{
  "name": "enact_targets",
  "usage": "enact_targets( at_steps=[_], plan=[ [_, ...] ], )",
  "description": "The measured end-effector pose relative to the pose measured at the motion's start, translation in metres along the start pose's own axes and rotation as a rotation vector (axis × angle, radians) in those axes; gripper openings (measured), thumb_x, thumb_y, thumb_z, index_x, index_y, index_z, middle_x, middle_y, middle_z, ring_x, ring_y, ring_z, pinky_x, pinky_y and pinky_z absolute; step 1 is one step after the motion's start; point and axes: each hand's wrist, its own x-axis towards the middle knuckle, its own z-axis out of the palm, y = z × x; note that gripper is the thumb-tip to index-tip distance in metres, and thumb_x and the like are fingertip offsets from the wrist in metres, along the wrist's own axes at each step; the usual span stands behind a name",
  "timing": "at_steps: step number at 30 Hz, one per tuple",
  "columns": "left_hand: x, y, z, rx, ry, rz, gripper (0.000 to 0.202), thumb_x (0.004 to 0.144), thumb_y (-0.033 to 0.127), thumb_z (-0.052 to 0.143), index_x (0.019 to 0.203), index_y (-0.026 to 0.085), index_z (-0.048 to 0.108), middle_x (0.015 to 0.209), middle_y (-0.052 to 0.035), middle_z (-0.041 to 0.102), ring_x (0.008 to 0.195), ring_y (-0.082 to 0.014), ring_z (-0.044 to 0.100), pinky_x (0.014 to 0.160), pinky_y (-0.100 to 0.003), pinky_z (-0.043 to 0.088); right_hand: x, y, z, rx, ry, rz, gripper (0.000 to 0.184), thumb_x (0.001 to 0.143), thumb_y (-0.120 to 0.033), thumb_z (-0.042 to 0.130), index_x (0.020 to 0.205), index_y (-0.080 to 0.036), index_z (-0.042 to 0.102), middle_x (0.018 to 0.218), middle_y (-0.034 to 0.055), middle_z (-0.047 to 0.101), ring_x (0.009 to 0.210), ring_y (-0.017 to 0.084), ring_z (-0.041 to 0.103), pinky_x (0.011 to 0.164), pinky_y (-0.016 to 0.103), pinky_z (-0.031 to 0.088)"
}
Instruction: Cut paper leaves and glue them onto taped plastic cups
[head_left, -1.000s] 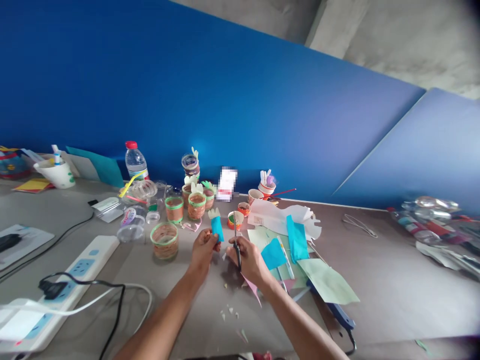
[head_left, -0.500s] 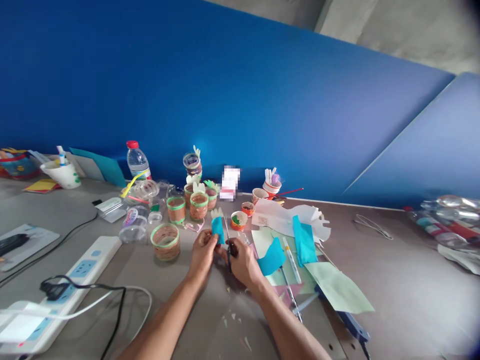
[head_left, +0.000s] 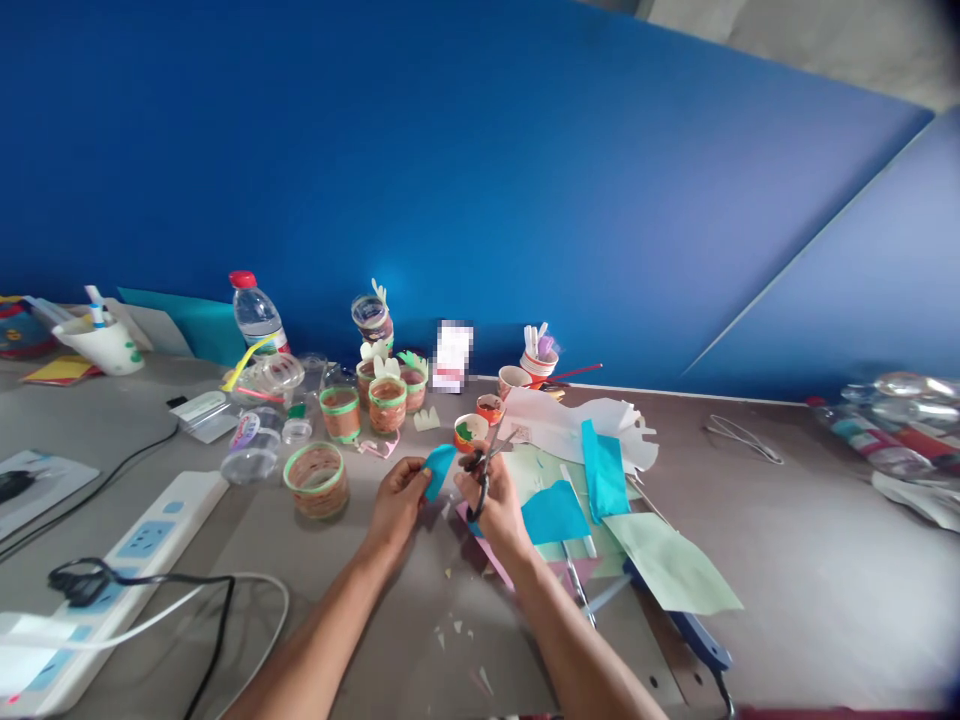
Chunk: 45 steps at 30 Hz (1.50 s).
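Note:
My left hand [head_left: 401, 500] pinches a small piece of blue paper [head_left: 439, 470] between thumb and fingers. Just right of it, my right hand [head_left: 493, 500] is closed round the black handles of a pair of scissors [head_left: 489, 455]. The scissor blades point up and stand slightly apart, clear of the paper piece. Beside my right hand lie a larger blue paper sheet [head_left: 555, 512] and a blue strip [head_left: 604, 470]. Behind my hands, a small cut paper shape with rounded points [head_left: 426, 419] rests on the table.
Several brown-wrapped cups with green rims [head_left: 316, 482] stand left of my hands. A water bottle [head_left: 259, 315] and a power strip [head_left: 139, 560] are further left. White paper [head_left: 570, 420], pale green paper [head_left: 675, 560] and a pen [head_left: 579, 582] lie to the right. Paper scraps [head_left: 457, 630] are scattered in front.
The scissors have moved away from the blue paper to the right, and their blades now show apart. The blue paper piece has tilted to the right in my left hand.

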Motion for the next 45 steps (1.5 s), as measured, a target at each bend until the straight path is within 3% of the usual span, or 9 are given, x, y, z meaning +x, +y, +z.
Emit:
enact_targets(
  at_steps=[3, 7, 10, 20, 30, 36, 39, 42, 45],
  plan=[
    [-0.002, 0.002, 0.000, 0.056, -0.095, 0.012, 0.025, 0.063, 0.039, 0.074, 0.069, 0.017, 0.064, 0.056, 0.0039, 0.053, 0.050, -0.0080, 0.040, 0.047, -0.021, 0.028, 0.007, 0.002, -0.006, 0.086, 0.007, 0.032, 0.042, 0.071, -0.026, 0.066, 0.112, -0.022, 0.056, 0.096, 0.0036, 0.062, 0.078, 0.015, 0.054, 0.065, 0.026, 0.044],
    [-0.006, 0.006, 0.002, 0.157, -0.280, -0.015, 0.025, 0.063, 0.040, 0.074, 0.069, 0.017, 0.068, 0.057, 0.0021, 0.055, 0.052, -0.0101, 0.043, 0.049, -0.022, 0.029, 0.011, 0.003, -0.009, 0.140, -0.040, 0.084, 0.035, 0.067, -0.023, 0.067, 0.100, -0.021, 0.057, 0.074, -0.0025, 0.056, 0.063, 0.012, 0.050, 0.057, 0.025, 0.039],
    [-0.007, 0.006, 0.002, 0.140, -0.315, -0.038, 0.027, 0.063, 0.041, 0.076, 0.073, 0.017, 0.068, 0.059, 0.0022, 0.057, 0.051, -0.0093, 0.042, 0.047, -0.022, 0.027, 0.012, 0.000, -0.009, 0.198, -0.024, 0.150, 0.029, 0.065, -0.025, 0.069, 0.091, -0.020, 0.057, 0.063, -0.0061, 0.049, 0.055, 0.010, 0.043, 0.052, 0.024, 0.033],
    [-0.005, 0.006, -0.004, -0.113, -0.126, -0.062, 0.036, 0.065, 0.043, 0.078, 0.090, 0.020, 0.068, 0.065, 0.0049, 0.053, 0.055, -0.0079, 0.047, 0.047, -0.019, 0.030, 0.006, -0.003, -0.004, 0.447, -0.009, 0.272, 0.031, 0.057, -0.026, 0.076, 0.083, -0.019, 0.061, 0.060, -0.0068, 0.046, 0.054, 0.008, 0.037, 0.053, 0.023, 0.029],
    [-0.004, 0.010, -0.001, -0.243, -0.024, -0.025, 0.038, 0.060, 0.035, 0.082, 0.089, 0.018, 0.065, 0.062, 0.0055, 0.056, 0.054, -0.0086, 0.051, 0.050, -0.020, 0.036, 0.001, -0.009, 0.001, 0.370, 0.002, 0.243, 0.029, 0.060, -0.029, 0.071, 0.084, -0.019, 0.059, 0.063, -0.0062, 0.047, 0.055, 0.009, 0.037, 0.053, 0.023, 0.033],
    [0.004, 0.014, -0.008, -0.329, 0.064, -0.004, 0.037, 0.060, 0.036, 0.083, 0.087, 0.018, 0.065, 0.051, 0.0098, 0.042, 0.046, -0.0046, 0.037, 0.052, -0.018, 0.039, 0.005, -0.007, -0.004, 0.373, 0.065, 0.230, 0.025, 0.063, -0.029, 0.068, 0.083, -0.020, 0.056, 0.061, -0.0071, 0.041, 0.053, 0.008, 0.034, 0.049, 0.022, 0.031],
    [0.003, 0.011, -0.007, -0.319, -0.032, -0.039, 0.036, 0.066, 0.045, 0.079, 0.085, 0.017, 0.065, 0.053, 0.0080, 0.045, 0.049, -0.0053, 0.039, 0.061, -0.022, 0.045, 0.009, -0.004, -0.008, 0.400, 0.159, 0.211, 0.025, 0.064, -0.030, 0.069, 0.083, -0.019, 0.057, 0.062, -0.0064, 0.043, 0.055, 0.008, 0.036, 0.050, 0.022, 0.032],
    [-0.004, 0.000, -0.001, -0.255, -0.230, -0.046, 0.043, 0.070, 0.054, 0.073, 0.089, 0.016, 0.066, 0.061, 0.0035, 0.052, 0.053, -0.0075, 0.043, 0.060, -0.024, 0.043, 0.012, -0.001, -0.010, 0.410, 0.236, 0.215, 0.029, 0.064, -0.032, 0.070, 0.087, -0.019, 0.056, 0.064, -0.0064, 0.045, 0.055, 0.008, 0.037, 0.051, 0.022, 0.034],
    [-0.011, -0.011, 0.006, -0.139, -0.411, -0.016, 0.048, 0.068, 0.051, 0.076, 0.098, 0.015, 0.066, 0.071, -0.0004, 0.057, 0.058, -0.0094, 0.048, 0.056, -0.024, 0.038, 0.010, -0.001, -0.007, 0.371, 0.277, 0.200, 0.028, 0.066, -0.032, 0.068, 0.088, -0.020, 0.055, 0.065, -0.0059, 0.046, 0.055, 0.008, 0.039, 0.052, 0.022, 0.035]
  ],
)
